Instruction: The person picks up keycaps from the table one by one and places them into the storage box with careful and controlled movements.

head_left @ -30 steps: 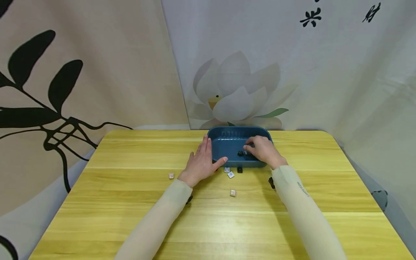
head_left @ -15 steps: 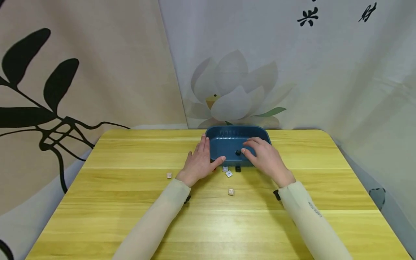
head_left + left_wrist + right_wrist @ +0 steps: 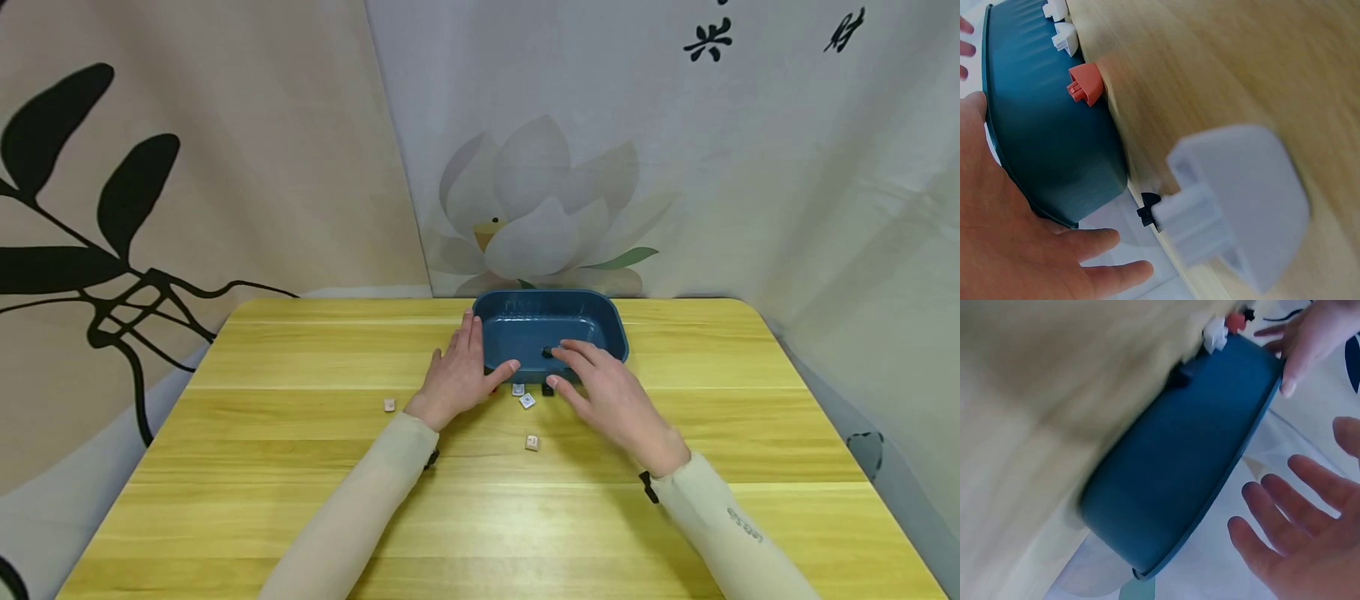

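Observation:
A blue tray [image 3: 517, 329] stands at the far side of the table. My left hand [image 3: 456, 377] rests at its left front corner, fingers straight along the left side and thumb at the front rim. Over the front rim hovers my right hand [image 3: 615, 400], fingers spread with nothing between them. Inside the tray, a black keycap [image 3: 547, 352] lies near the right fingertips. Along the tray's front wall are a red keycap [image 3: 1087, 83], white keycaps [image 3: 518, 389] and a black keycap [image 3: 548, 390], the last partly hidden by the right thumb.
A pale keycap [image 3: 532, 442] lies nearer on the wooden table [image 3: 480, 517]; another pale keycap [image 3: 389, 405] sits left of the left hand. Behind the table hangs a printed curtain [image 3: 300, 150].
My right hand has drawn back from inside the tray toward the front and right, its fingers opening. The left hand stays at the tray's corner. The view has shifted slightly.

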A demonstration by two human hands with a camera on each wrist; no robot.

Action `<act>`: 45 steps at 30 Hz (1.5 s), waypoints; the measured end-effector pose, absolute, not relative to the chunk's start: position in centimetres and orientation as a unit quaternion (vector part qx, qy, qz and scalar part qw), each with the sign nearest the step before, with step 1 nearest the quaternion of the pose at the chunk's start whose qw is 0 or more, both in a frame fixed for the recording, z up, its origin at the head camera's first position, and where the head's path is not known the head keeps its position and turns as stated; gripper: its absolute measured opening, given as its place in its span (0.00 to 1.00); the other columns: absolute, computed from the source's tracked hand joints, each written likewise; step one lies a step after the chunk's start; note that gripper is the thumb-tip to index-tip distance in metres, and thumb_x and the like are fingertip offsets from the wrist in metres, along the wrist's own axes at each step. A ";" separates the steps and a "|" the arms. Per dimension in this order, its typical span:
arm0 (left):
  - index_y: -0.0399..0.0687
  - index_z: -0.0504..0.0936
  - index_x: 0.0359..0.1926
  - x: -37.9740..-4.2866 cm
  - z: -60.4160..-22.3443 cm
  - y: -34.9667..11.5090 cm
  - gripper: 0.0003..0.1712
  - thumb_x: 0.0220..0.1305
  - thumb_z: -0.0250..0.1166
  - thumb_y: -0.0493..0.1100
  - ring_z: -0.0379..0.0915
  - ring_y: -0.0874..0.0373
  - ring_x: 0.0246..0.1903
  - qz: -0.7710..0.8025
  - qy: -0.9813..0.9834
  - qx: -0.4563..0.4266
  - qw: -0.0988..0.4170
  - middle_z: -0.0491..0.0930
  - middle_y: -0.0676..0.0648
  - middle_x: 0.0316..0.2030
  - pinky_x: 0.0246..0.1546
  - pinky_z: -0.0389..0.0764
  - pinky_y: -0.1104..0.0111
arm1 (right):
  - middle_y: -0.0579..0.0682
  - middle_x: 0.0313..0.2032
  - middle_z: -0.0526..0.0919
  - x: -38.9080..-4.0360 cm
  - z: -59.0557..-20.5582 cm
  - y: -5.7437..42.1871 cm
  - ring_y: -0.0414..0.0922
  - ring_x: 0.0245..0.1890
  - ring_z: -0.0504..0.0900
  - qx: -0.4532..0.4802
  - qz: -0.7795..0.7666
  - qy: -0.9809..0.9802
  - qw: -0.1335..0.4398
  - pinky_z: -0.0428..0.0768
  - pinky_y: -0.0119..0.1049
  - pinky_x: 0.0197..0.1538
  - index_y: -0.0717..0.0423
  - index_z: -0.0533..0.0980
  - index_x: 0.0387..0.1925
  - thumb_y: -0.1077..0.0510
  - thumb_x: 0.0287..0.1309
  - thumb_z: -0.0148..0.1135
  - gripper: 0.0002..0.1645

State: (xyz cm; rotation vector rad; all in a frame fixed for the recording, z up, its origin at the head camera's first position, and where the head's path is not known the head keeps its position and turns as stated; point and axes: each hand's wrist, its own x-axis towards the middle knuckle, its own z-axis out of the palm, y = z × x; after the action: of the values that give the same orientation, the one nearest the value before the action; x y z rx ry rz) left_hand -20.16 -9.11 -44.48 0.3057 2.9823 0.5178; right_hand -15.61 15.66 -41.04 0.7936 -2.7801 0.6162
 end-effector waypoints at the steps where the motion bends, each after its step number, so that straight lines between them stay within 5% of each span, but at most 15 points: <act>1: 0.38 0.38 0.83 -20.1 -44.5 -9.1 0.65 0.68 0.48 0.80 0.45 0.41 0.79 0.171 0.979 0.101 0.049 0.30 0.42 0.83 0.72 0.57 0.36 | 0.58 0.68 0.75 -15.3 -41.2 15.7 0.59 0.66 0.75 0.272 0.210 -0.935 0.092 0.73 0.59 0.66 0.57 0.77 0.67 0.43 0.74 0.61 0.30; 20: 0.38 0.38 0.83 -20.0 -44.4 -9.1 0.64 0.68 0.48 0.80 0.46 0.41 0.79 0.167 0.980 0.101 0.042 0.31 0.42 0.83 0.71 0.58 0.37 | 0.53 0.65 0.80 -12.2 -42.7 15.0 0.55 0.68 0.74 0.419 0.155 -0.890 0.090 0.69 0.63 0.68 0.48 0.84 0.59 0.33 0.74 0.54 0.30; 32: 0.39 0.37 0.83 -20.0 -44.5 -9.1 0.65 0.68 0.47 0.81 0.45 0.41 0.80 0.172 0.979 0.100 0.049 0.30 0.42 0.83 0.72 0.56 0.37 | 0.46 0.76 0.67 -11.9 -43.5 14.7 0.51 0.75 0.65 0.503 0.093 -0.859 -0.003 0.69 0.59 0.69 0.42 0.76 0.70 0.38 0.67 0.66 0.33; 45: 0.39 0.36 0.83 -19.9 -44.3 -9.0 0.64 0.68 0.47 0.81 0.43 0.42 0.80 0.167 0.980 0.098 0.053 0.30 0.42 0.83 0.72 0.56 0.37 | 0.53 0.68 0.76 -11.8 -44.0 13.9 0.51 0.62 0.78 0.484 0.064 -0.873 -0.002 0.79 0.50 0.61 0.48 0.72 0.72 0.41 0.67 0.68 0.36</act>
State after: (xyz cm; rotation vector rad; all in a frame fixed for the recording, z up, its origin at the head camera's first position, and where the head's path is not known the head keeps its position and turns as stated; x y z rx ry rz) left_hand -19.92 -9.02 -44.35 0.2985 2.9776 0.5071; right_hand -11.81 13.90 -43.97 1.5240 -2.7454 0.2014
